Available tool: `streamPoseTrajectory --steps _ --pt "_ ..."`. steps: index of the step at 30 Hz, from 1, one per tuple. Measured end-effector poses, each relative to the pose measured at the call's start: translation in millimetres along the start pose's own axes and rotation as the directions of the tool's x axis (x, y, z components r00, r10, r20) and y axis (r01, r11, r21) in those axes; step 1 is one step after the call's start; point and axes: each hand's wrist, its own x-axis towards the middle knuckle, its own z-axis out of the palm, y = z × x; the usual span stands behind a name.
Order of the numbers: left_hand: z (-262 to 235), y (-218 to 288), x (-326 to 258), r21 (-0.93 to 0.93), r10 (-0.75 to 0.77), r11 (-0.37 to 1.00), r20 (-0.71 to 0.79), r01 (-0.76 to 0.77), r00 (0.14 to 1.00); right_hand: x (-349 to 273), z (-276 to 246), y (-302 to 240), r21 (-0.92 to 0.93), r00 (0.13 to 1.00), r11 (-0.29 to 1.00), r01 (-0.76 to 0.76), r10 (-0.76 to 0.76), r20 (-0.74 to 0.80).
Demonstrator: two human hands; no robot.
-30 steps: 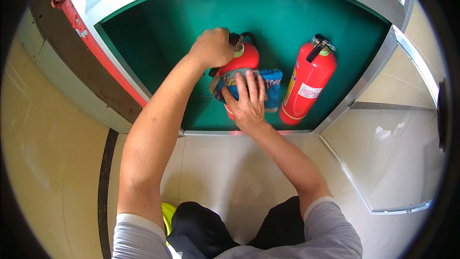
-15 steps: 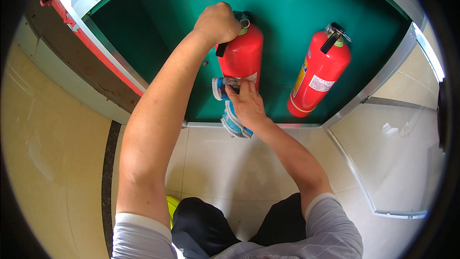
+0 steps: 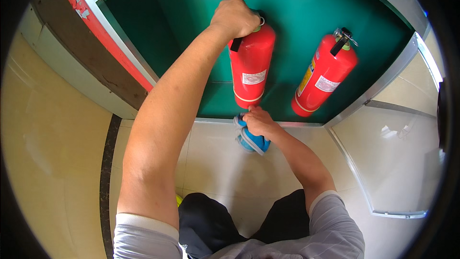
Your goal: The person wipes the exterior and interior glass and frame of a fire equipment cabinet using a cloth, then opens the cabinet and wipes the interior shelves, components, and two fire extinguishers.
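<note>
My left hand [image 3: 235,17] is closed round the handle at the top of a red fire extinguisher [image 3: 253,55]. This extinguisher has a black lever, a white label and a pale ring near its base. Just below its base, my right hand [image 3: 261,122] grips a bunched blue cloth [image 3: 252,143] with grey edging. Some of the cloth hangs over the cabinet's front edge, and the right fingertips are close to the bottom of the extinguisher. A second red fire extinguisher [image 3: 328,69] leans to the right, untouched, with its pin and black lever showing.
Both extinguishers are inside a green-lined cabinet [image 3: 194,0] with a metal frame. Its clear door [image 3: 393,163] hangs open on the right. At the left are a red post [image 3: 103,33] and a tan panel [image 3: 52,163]. Pale floor tiles [image 3: 211,172] lie below.
My right hand has moved down with the cloth, from the extinguisher's label to below its base. My left hand keeps its grip on the handle.
</note>
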Motion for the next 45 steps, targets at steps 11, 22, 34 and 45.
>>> streamPoseTrajectory --steps 11,22,34,45 --pt "45.6 -40.1 -61.4 -0.434 0.024 0.879 -0.376 -0.199 0.926 -44.4 -21.9 9.4 0.267 0.896 0.96 0.08 -0.187 0.404" --pt "194.8 -128.4 -230.1 -0.666 -0.357 0.501 0.424 0.553 0.833 -53.1 -57.6 14.4 0.975 0.999 -0.223 0.01 0.036 -0.002" --pt "165.1 -98.2 -231.6 -0.737 -0.03 -0.315 0.637 0.598 0.77 -48.9 -56.1 -40.1 0.896 0.952 0.357 0.266 0.05 -0.302" --pt "126.8 -62.2 -105.4 -0.975 -0.301 0.21 -0.14 -0.077 0.944 -75.9 -100.7 2.3 0.91 0.892 0.323 0.26 0.28 -0.355"
